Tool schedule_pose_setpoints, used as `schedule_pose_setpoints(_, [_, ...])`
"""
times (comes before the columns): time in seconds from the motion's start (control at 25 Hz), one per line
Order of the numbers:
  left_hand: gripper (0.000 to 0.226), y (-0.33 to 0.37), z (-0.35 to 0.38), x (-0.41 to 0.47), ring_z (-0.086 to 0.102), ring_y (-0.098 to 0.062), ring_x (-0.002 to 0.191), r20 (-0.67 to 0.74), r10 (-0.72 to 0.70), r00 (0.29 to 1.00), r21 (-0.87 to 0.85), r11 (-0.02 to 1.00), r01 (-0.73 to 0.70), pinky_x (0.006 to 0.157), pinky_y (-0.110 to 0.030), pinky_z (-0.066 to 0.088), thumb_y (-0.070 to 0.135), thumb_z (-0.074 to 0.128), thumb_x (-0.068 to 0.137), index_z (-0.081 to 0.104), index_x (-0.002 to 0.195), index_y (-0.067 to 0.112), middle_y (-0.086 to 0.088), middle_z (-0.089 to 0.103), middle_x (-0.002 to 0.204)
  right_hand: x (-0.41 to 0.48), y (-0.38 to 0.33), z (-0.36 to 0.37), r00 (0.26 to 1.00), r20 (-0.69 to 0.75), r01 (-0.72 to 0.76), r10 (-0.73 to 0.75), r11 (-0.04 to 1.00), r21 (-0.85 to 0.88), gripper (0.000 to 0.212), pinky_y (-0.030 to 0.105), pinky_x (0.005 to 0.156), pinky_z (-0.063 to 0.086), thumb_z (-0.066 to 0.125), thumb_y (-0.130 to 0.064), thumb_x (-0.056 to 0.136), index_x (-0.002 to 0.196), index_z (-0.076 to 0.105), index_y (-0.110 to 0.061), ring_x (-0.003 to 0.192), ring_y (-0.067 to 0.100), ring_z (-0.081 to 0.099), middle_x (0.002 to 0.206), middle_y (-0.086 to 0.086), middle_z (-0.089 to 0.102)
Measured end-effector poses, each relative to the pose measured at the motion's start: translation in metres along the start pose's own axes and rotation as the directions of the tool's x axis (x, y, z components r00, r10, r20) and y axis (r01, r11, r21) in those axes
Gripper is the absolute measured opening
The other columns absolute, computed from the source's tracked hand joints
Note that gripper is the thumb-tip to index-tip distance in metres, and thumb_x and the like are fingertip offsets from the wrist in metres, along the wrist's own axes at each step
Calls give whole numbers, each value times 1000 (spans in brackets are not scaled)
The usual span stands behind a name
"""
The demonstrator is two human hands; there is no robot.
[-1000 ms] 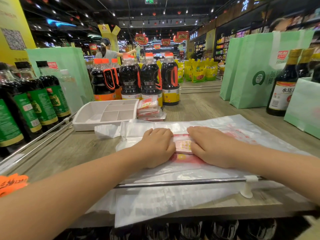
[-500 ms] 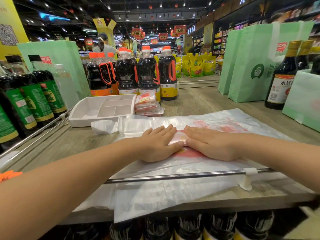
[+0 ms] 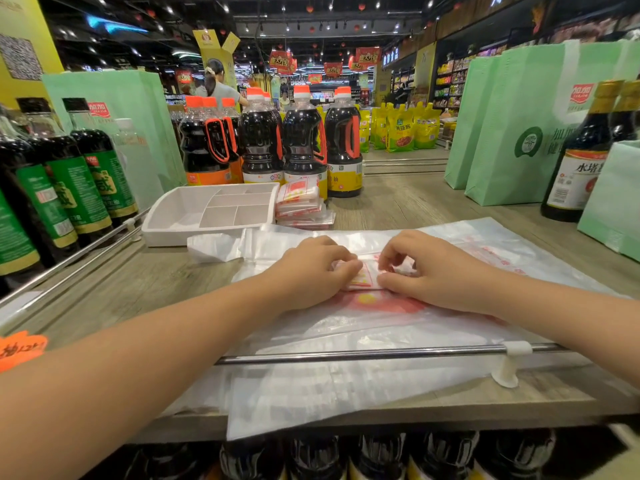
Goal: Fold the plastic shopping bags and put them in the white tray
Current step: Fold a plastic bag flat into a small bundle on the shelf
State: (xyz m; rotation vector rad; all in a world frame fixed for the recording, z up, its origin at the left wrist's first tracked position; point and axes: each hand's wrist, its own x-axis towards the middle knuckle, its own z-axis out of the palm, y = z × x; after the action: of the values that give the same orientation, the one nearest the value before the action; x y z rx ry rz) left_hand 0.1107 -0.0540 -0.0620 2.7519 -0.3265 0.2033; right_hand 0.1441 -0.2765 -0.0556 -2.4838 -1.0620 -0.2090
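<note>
Shelf: a grey-brown wooden display shelf point(image 3: 398, 202) runs from the near edge to the far row of bottles, and a thin metal rail point(image 3: 346, 355) crosses its near side.
Tote bags: tall pale green tote bags point(image 3: 502, 133) stand upright on the far right of the shelf.
Loose bags: flat white plastic shopping bags point(image 3: 346, 393) with red print lie spread over the near middle. They pass under the rail and hang past the near edge.
Bottles: dark sauce bottles with orange caps point(image 3: 301, 143) stand in a row at the far middle, just behind the tray.
Tray: a white plastic divided tray point(image 3: 166, 223) sits on the far left of the shelf, beyond the spread bags.
Left hand: the left hand point(image 3: 311, 268) rests on the spread bags, its fingers curled onto the left end of the packet.
Right hand: the right hand point(image 3: 433, 268) has its thumb and bent fingers pinching the packet's right end.
Folded stack: a stack of folded white-and-red bags point(image 3: 301, 209) lies on the shelf, touching the tray's right wall, not in it.
Packet: a small folded white-and-red plastic packet point(image 3: 363, 277) sits between both hands on top of the spread bags, well short of the tray.
</note>
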Motion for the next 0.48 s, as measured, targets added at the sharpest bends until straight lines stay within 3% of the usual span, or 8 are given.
schedule_pose_setpoints(0.08, [41,3,1,-1,46,-17,130,50,35,998,26,999,-36,109,-32,35,43,44,103,57,138,26,1,53,141,5,5,5,1000,26,5,-3,996,-91,32,13,93,35,58,-34,97,126,57,-23,115,6,50,125,-6,56])
schedule_pose_setpoints(0.2, [40,8,4,0,44,-24,134,102,49,994,22,998,-52,109,-30,31,28,36,106,49,141,13,-6,50,146,8,2,10,987,159,-5,33,986,-169,54,24,116,22,39,-32,104,155,28,-16,142,13,32,158,0,35])
schedule_pose_setpoints(0.32, [52,16,8,1,17,-23,151,221,-10,975,115,993,-16,122,-43,13,29,22,107,23,156,9,-9,20,164,8,1,13,936,344,-10,78,981,-196,62,22,122,3,25,-42,106,160,5,-19,152,5,5,167,-5,4])
schedule_pose_setpoints(0.4, [58,17,10,1,-5,-18,154,293,-51,955,229,973,-18,124,-45,0,35,14,107,-1,160,14,-5,-6,167,7,0,12,921,375,-14,103,972,-233,64,23,122,-1,19,-47,106,160,0,-19,152,4,0,167,-6,-2])
schedule_pose_setpoints(0.48, [59,15,10,0,-11,-17,153,327,-71,942,268,963,-20,124,-45,-3,40,10,107,-9,159,18,-2,-14,166,6,0,9,912,386,-31,136,964,-265,65,25,123,-1,16,-50,105,160,-1,-20,152,5,-2,167,-6,-4])
